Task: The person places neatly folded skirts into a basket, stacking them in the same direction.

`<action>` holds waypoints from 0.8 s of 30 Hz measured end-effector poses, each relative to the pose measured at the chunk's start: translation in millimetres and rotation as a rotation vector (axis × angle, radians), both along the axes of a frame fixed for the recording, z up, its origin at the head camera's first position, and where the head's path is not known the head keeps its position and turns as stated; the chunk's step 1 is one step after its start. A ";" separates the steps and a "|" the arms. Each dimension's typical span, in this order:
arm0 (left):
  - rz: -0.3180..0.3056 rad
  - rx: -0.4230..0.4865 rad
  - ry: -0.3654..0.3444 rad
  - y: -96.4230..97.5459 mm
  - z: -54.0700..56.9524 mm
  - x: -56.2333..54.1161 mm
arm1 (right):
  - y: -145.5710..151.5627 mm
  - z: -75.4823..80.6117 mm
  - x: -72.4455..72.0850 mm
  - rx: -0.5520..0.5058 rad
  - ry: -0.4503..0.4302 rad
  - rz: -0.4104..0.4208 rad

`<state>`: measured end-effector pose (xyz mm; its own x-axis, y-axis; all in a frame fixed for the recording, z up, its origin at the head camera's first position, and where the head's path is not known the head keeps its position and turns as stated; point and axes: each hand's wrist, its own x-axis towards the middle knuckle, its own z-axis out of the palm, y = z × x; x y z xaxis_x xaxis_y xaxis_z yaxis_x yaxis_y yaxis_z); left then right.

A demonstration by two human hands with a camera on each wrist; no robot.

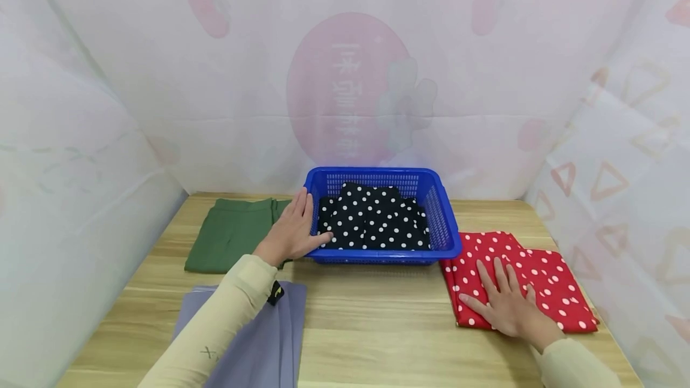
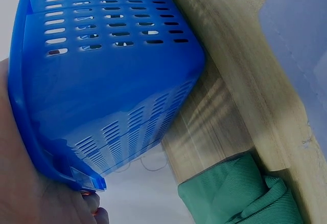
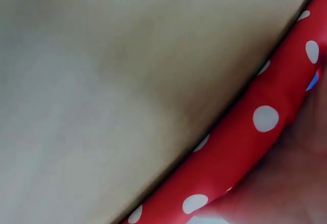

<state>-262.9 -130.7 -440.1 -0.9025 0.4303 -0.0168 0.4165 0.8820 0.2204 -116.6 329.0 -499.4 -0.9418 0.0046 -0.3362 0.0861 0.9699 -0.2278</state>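
My left hand rests at the left side of a blue plastic basket, fingers straight along its rim and thumb over the front corner. In the left wrist view, the palm lies against the rim of the slotted basket. Inside the basket sits folded black cloth with white dots. My right hand lies with spread fingers on a folded red cloth with white dots, right of the basket. The right wrist view shows the red cloth's folded edge beside the hand.
A folded green cloth lies left of the basket. Nearer, partly under the left forearm, is a grey-blue cloth with a small black-and-yellow patch. All stand on a wooden table, with white printed curtains behind and at both sides.
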 end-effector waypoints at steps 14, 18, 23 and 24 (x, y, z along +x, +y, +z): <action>-0.008 0.010 0.003 1.0 -0.6 -1.0 | -17.0 -5.1 45.3 0.060 0.003 -0.017; -0.006 0.006 -0.004 0.1 -1.6 -1.4 | -25.3 -5.3 57.4 0.064 -0.008 -0.028; -0.005 -0.004 0.005 -1.5 -2.2 -2.2 | -41.4 -5.4 66.8 0.074 -0.027 -0.037; -0.005 -0.003 0.003 -1.4 -1.8 -1.9 | -45.3 -5.8 68.5 0.077 -0.035 -0.041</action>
<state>-264.8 -132.1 -441.9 -0.9005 0.4346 -0.0153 0.4214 0.8808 0.2160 -48.2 283.7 -505.2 -0.9281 0.0701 -0.3658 0.1328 0.9798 -0.1493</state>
